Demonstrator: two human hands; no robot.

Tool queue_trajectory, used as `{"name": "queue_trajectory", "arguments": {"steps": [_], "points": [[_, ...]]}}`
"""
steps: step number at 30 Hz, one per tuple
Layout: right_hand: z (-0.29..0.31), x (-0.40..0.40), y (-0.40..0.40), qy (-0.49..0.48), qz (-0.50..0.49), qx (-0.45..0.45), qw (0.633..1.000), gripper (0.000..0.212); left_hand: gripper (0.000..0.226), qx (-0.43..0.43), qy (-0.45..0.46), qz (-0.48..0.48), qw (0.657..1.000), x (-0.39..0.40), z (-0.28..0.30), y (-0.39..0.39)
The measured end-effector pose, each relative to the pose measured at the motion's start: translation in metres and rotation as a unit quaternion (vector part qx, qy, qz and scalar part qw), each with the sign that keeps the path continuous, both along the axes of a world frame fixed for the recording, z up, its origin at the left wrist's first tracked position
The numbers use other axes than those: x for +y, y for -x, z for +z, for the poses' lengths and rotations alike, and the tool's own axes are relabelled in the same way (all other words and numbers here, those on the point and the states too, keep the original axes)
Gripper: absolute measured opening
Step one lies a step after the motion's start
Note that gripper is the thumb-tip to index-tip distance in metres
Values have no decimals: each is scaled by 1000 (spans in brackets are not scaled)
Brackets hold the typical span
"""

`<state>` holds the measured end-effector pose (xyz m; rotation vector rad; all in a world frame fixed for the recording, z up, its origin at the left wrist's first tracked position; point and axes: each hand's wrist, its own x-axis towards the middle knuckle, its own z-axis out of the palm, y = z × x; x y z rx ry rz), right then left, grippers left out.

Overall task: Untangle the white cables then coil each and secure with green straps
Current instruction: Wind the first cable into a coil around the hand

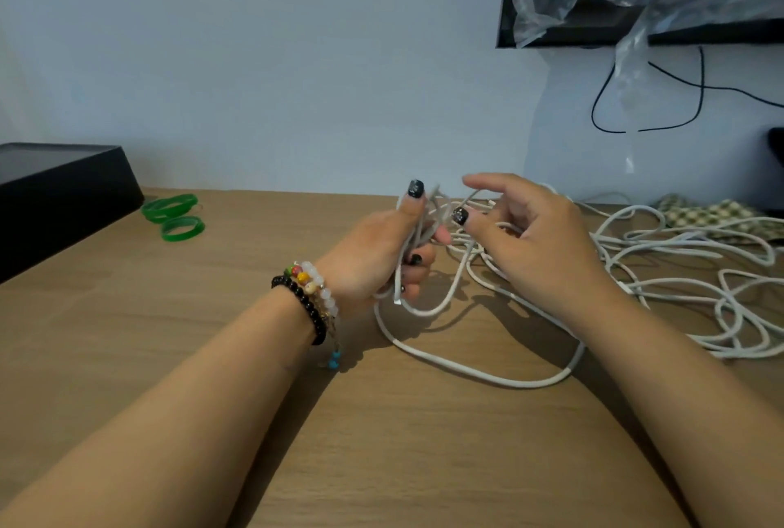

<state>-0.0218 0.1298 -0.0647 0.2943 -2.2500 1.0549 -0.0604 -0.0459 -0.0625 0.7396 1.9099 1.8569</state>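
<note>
- Nearest: 1 slack loop of white cable [479, 375] lies on the worktop [382, 464], running up into both hands.
- Left hand [377, 260]: fingers closed round a vertical bundle of strands.
- Right hand [534, 239], just right of the bundle: fingers half curled among strands; grip unclear.
- The tangle [687, 273] spreads right, nearer the right hand.
- Green straps [176, 215] sit far left, well apart.

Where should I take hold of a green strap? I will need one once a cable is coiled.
Take the nearer green strap by its near rim, reaching from the front with the left hand. It lies flat on the wooden table, apart from the white cables; the black box blocks the far-left side.
</note>
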Motion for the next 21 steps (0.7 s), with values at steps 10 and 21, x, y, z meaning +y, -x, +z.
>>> {"name": "queue_trajectory", "arguments": {"steps": [10, 21], "points": [[1, -4, -5, -136, -5, 3, 991, 43, 67, 55, 58, -76, 994, 4, 3, -11], [4, -8, -11, -229, 31, 16, 973, 32, 36, 140, 145, -159, 966, -2, 10, -9]]}}
